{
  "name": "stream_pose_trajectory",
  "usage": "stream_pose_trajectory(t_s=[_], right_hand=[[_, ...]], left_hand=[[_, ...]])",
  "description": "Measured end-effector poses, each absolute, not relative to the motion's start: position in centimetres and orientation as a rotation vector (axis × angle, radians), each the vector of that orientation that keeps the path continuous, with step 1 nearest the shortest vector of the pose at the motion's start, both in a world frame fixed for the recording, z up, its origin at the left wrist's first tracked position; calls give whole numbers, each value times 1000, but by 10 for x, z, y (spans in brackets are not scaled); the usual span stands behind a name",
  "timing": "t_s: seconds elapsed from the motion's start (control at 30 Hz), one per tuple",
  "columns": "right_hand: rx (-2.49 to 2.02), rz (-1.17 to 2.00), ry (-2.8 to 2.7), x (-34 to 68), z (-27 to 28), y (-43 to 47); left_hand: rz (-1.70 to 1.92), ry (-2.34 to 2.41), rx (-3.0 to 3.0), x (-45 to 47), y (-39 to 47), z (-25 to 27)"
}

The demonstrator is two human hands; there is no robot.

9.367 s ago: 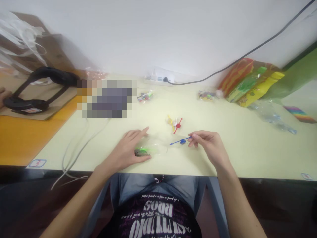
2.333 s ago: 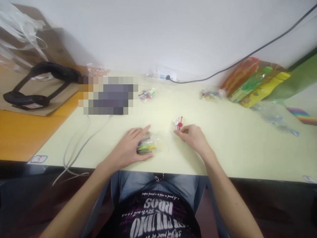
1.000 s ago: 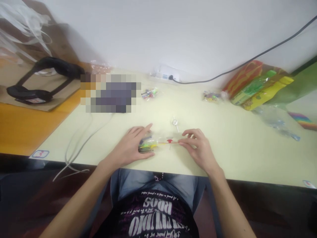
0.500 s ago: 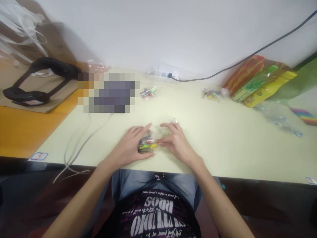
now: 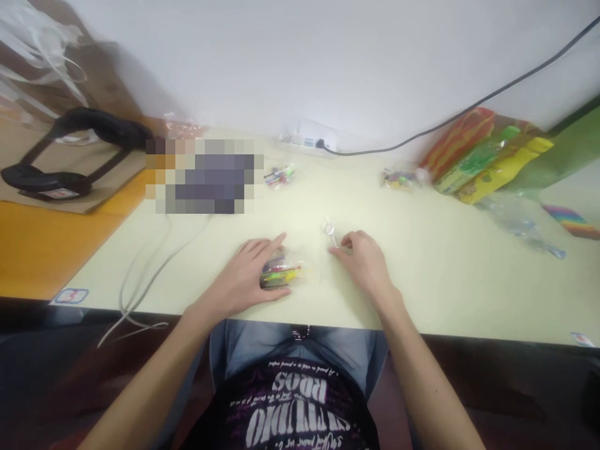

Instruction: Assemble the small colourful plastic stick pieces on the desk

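Note:
My left hand is curved around a clear plastic bag of small colourful items, with the thumb on the near side and the fingers on the far side. The bag lies on the pale yellow table, its loose clear end pointing right. What the items inside are I cannot make out. My right hand is to the right of the bag, its fingers curled and closed. Thumb and forefinger pinch the lower end of a thin white strip with a round loop.
Two more bags of colourful pieces, a left one and a right one, lie farther back. A green bottle and a yellow pack are at the right. White cables trail over the left front edge. A black frame sits far left.
My right hand has let go of the bag's right end and moved right to the looped white strip, its fingers closing. The left hand stays on the bag.

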State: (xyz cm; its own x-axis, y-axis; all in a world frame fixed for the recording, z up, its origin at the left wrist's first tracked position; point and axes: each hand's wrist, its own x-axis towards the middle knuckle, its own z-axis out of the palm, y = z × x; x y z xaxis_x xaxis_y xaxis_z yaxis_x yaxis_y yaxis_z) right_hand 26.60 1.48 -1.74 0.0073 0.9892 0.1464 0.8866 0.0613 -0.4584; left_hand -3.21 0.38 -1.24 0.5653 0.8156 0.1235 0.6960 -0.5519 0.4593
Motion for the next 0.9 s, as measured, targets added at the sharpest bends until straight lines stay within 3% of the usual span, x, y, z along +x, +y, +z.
stream_pose_trajectory(t_s=[0.23, 0.47, 0.9], right_hand=[[-1978, 301, -1893, 263, -16, 15], [-1583, 517, -1864, 295, -4, -10], [-1306, 456, -2216, 276, 14, -15]], left_hand=[[475, 1233, 2433, -31, 1, -9], [480, 1229, 2429, -32, 2, -11], [476, 1241, 2437, -31, 2, -10]])
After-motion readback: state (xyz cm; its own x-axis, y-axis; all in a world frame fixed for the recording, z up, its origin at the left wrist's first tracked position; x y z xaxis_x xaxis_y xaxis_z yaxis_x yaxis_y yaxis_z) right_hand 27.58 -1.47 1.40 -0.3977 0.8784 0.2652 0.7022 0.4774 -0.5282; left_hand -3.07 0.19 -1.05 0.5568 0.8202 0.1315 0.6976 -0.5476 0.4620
